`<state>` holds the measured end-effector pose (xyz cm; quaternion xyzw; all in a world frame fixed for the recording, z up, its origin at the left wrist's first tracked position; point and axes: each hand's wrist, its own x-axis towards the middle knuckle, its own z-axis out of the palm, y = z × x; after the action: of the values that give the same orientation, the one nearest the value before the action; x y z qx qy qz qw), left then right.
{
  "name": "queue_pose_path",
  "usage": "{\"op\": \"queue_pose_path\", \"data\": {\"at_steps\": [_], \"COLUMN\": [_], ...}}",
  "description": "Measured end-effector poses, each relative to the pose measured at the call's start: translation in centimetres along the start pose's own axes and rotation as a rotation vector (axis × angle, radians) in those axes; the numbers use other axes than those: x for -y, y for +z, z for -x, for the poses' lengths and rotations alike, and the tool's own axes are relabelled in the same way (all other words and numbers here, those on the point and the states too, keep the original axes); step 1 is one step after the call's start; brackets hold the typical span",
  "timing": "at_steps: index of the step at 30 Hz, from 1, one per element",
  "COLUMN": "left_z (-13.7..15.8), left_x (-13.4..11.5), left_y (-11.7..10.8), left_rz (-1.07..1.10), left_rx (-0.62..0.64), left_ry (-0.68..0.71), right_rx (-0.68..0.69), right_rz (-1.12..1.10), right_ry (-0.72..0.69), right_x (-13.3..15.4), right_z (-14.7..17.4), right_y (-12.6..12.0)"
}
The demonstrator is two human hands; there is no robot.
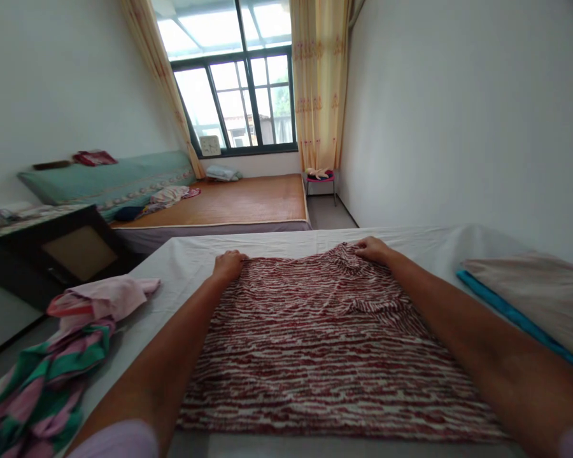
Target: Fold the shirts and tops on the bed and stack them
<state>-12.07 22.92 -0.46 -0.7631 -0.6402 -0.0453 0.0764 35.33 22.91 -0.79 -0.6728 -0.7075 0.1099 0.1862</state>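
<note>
A dark red and white striped garment [305, 343] lies spread over the white-covered table [191, 254] in front of me. My left hand [229, 264] pinches its far left corner. At the far right corner, my right hand [373, 249] is closed on the cloth, where the fabric bunches into folds. Wrinkles run across the right half of the garment, and my right forearm covers part of its right edge.
Pink and green clothes [86, 343] lie in a heap at the left edge of the table. Folded beige and blue cloths [530, 299] are stacked on the right. Beyond stand a bed [248, 200], a dark cabinet [76, 254] and a small pink stool [321, 179].
</note>
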Motion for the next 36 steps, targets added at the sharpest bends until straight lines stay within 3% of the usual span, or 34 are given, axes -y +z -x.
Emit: {"op": "queue_pose_path", "data": {"at_steps": [5, 7, 10, 12, 14, 16, 18, 22, 24, 26, 28, 30, 33, 36], "left_z": [2.7, 5.2, 10.5, 14.2, 17.5, 19.8, 21.0, 20.3, 19.3, 18.4, 17.8, 17.3, 16.5, 15.3], "left_x": [1.0, 1.8, 2.5, 2.7, 2.8, 2.9, 2.8, 1.6, 0.4, -0.6, -0.9, -0.3, 1.4, 2.4], "left_y": [-3.6, -5.0, -6.2, -6.2, -6.0, -5.9, -6.3, -7.6, -7.8, -7.4, -6.6, -5.5, -4.1, -3.4], "left_rz": [0.161, 0.294, 0.405, 0.42, 0.396, 0.383, 0.408, 0.471, 0.469, 0.438, 0.38, 0.32, 0.273, 0.256], "left_rx": [-0.106, -0.188, -0.251, -0.219, -0.129, -0.021, 0.046, 0.017, 0.028, 0.046, -0.013, -0.098, -0.103, -0.054], "left_ry": [0.024, 0.1, 0.238, 0.285, 0.312, 0.315, 0.283, 0.199, 0.236, 0.266, 0.165, -0.03, -0.217, -0.229], "right_rx": [-0.103, -0.184, -0.195, -0.104, 0.112, 0.348, 0.413, 0.076, -0.021, 0.031, 0.167, 0.211, 0.077, 0.019], "right_rz": [-0.354, -0.557, -0.578, -0.556, -0.529, -0.494, -0.464, -0.341, -0.277, -0.247, -0.223, -0.193, -0.166, -0.179], "right_ry": [-0.154, -0.244, -0.274, -0.291, -0.341, -0.374, -0.325, -0.113, -0.102, -0.195, -0.353, -0.483, -0.558, -0.586], "right_x": [0.3, -0.1, -0.8, -1.4, -2.1, -3.0, -3.8, -3.4, -1.4, 1.4, 4.2, 5.8, 5.9, 4.7], "right_z": [3.6, 6.8, 13.1, 17.5, 21.4, 24.1, 25.3, 24.4, 23.6, 23.4, 23.8, 24.6, 25.4, 25.2], "right_y": [-4.1, -6.4, -9.0, -9.8, -9.9, -9.8, -9.8, -10.3, -9.7, -8.2, -5.6, -2.8, 0.5, 1.8]}}
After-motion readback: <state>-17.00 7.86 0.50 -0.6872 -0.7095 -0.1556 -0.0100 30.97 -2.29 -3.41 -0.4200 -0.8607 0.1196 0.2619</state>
